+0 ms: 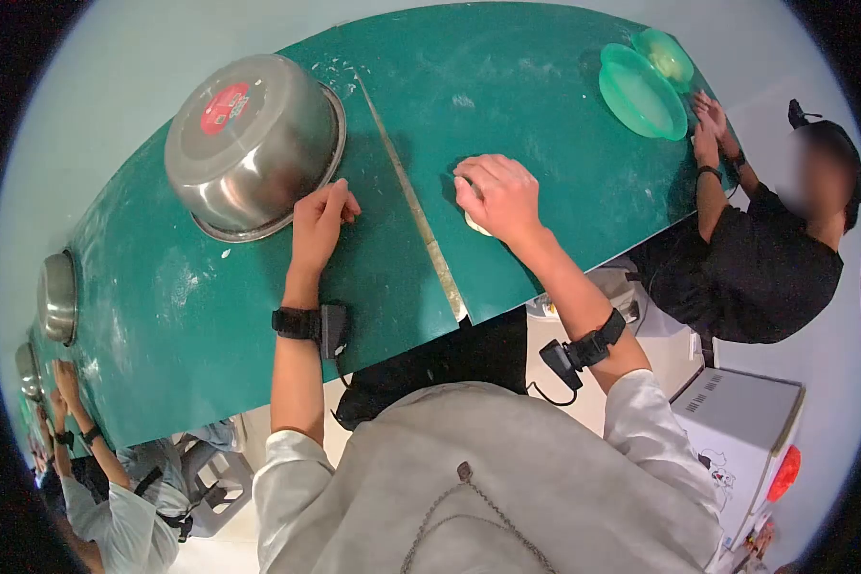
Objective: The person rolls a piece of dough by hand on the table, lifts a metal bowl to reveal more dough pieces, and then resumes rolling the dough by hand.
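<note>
My right hand [499,196] is curled over a piece of pale dough [476,226] on the green table [392,287], right of the strip that crosses the tabletop. Only the lower edge of the dough shows; the rest is under the palm. My left hand [323,220] is loosely closed above the table, left of that strip, and what its fingers hold, if anything, is hidden. Just up and left of it, a large steel bowl [249,143] lies upside down, with a red sticker on its base.
Green plastic bowls [641,93] stand at the upper right, near a person in black [751,258]. Smaller steel bowls [57,297] sit at the far left, beside other people's arms. A stool [222,483] and a white box [737,411] are below the table.
</note>
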Motion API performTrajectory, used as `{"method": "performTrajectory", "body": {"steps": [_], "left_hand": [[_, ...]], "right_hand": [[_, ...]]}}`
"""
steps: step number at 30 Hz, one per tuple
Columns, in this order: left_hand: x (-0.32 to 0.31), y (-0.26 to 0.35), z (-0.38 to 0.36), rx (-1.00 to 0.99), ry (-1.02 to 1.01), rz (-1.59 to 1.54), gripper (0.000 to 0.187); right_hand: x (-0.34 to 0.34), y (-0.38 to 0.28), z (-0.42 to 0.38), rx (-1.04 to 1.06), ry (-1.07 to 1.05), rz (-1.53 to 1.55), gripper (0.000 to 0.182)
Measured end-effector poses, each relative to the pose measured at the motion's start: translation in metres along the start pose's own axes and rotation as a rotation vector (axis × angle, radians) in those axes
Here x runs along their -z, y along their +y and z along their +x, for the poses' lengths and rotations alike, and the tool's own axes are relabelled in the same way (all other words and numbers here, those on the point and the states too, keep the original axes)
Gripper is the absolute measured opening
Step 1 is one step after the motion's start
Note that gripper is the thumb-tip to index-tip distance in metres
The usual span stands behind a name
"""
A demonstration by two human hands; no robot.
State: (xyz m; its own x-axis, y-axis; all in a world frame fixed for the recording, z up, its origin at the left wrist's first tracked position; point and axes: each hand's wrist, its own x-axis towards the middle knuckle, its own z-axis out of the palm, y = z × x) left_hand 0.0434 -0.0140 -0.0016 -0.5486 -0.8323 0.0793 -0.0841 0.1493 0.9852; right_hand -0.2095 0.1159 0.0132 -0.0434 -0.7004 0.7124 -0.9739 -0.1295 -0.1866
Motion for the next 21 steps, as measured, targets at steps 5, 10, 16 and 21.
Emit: {"method": "performTrajectory", "body": {"steps": [5,10,16,21], "left_hand": [[-0.001,-0.001,0.001,-0.026,0.010,-0.013,0.044],[-0.001,0.000,0.001,-0.023,-0.035,0.043,0.043],[-0.004,-0.003,0.003,-0.040,-0.063,0.128,0.042],[-0.006,0.005,0.003,-0.017,-0.058,0.151,0.040]], "right_hand": [[0.010,-0.004,-0.006,0.001,-0.056,0.043,0.013],[0.030,-0.019,-0.022,-0.036,-0.025,0.197,0.011],[0.037,-0.030,0.003,-0.579,-0.238,0.186,0.015],[-0.005,-0.023,0.019,-0.153,-0.161,-0.217,0.026]]}}
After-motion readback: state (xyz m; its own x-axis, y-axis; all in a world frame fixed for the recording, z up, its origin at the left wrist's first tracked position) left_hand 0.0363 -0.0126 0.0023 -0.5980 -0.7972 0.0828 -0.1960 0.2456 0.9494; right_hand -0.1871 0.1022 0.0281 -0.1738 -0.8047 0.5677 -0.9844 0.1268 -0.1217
